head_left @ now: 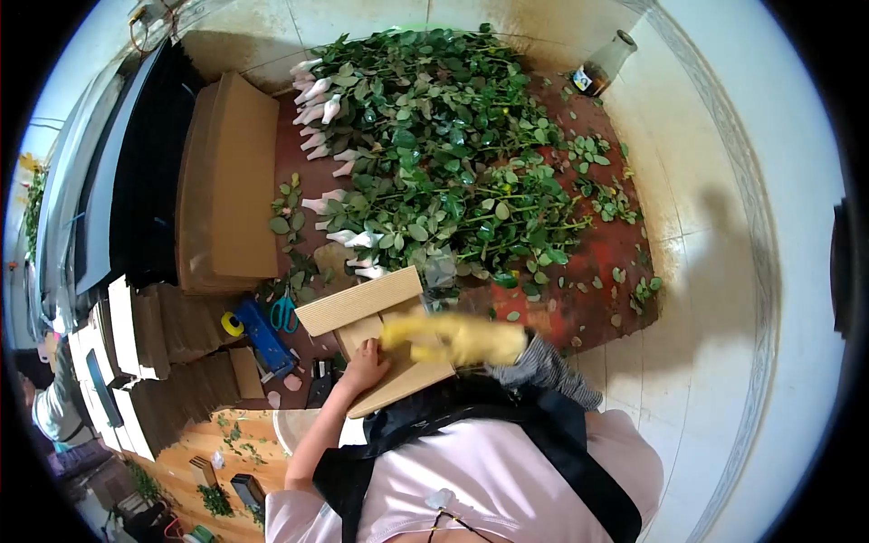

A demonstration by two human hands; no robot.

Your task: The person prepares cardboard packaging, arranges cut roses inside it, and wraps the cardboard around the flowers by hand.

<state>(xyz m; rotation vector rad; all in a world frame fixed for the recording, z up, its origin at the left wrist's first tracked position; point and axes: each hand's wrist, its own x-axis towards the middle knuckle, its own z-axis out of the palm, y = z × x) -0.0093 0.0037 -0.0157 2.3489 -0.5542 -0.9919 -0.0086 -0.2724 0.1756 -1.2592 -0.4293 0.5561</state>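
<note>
A piece of light-brown corrugated cardboard (pixel 405 387) lies in front of my body, with a ribbed flap (pixel 360 301) folded up at its far side. My bare left hand (pixel 365 366) grips the cardboard at its left edge, fingers bent over the top. Over the right part of the cardboard is my right hand (pixel 466 340), in a yellow glove and smeared by motion. Whether its fingers touch the cardboard or hold anything cannot be made out. Beyond lie many leafy rose stems (pixel 444 145), their heads in white sleeves (pixel 317 113) pointing left.
Left of the cardboard are teal-handled scissors (pixel 284 314), a blue tool (pixel 264 337) and a yellow tape roll (pixel 233 324). Brown cardboard sheets (pixel 243 181) stand at the left, with stacked cardboard (pixel 195 394) nearer. A bottle (pixel 604 65) stands in the far right corner. Loose leaves litter the red table (pixel 579 312).
</note>
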